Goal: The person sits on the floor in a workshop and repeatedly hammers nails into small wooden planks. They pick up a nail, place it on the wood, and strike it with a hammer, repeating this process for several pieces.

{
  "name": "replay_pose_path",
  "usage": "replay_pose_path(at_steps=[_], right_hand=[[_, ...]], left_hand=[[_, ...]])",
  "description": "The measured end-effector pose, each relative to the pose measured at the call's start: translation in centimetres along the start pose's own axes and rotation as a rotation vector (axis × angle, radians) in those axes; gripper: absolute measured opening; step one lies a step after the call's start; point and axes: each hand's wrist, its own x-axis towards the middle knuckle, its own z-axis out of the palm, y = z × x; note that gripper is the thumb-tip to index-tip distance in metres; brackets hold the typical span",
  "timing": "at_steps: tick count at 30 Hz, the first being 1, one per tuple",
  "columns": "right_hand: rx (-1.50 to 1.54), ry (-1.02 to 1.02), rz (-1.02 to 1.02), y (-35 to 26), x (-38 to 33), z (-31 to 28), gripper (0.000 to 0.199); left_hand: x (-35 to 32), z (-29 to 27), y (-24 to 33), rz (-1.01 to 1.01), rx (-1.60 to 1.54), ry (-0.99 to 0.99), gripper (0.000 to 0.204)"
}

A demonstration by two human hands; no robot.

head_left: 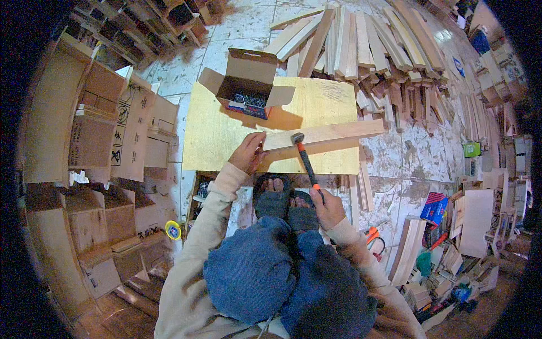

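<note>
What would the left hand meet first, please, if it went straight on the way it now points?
The left hand would probably first meet the left end of the wooden strip, which it seems to touch, though contact is hard to make out.

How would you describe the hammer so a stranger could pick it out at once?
Find the yellow board in the middle, bearing an open cardboard box. Nearer than that box, a pale wooden strip extends over the board; the head of the hammer overlaps it in view, and the right hand holds the handle. Its grey head and black-and-orange handle set it apart from the plain strip.
</note>
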Motion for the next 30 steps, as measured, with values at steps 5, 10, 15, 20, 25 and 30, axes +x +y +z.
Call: replay_pose_path(at_steps=[5,10,15,20,25,30], right_hand=[[0.03,-0.013,0.017,-1.9,0.3,-0.1,0.045],[-0.022,-0.04,0.028,-1.2,0.7,0.2,0.045],[-0.047,-0.036,0.021,-0.7,0.9,0.4,0.046],[-0.074,-0.038,0.054,-1.6,0.7,0.3,0.046],[0.078,-0.004,0.016,-1.9,0.6,0.1,0.048],[0.028,-0.063,0.034,-1.2,0.8,0.1,0.042]], left_hand=[[0.8,0.3,1.0,0.092,0.084,-0.001,0.055],[1.9,-1.2,2.5,0.204,0.128,0.083,0.05],[8.5,-5.3,1.8,0.205,0.397,0.44,0.026],[16.7,-6.7,0.4,-0.565,0.61,-0.351,0.024],[18.4,-4.9,-0.1,-0.57,0.762,-0.376,0.027],[17.7,-4.3,-1.5,-0.604,0.802,-0.388,0.028]])
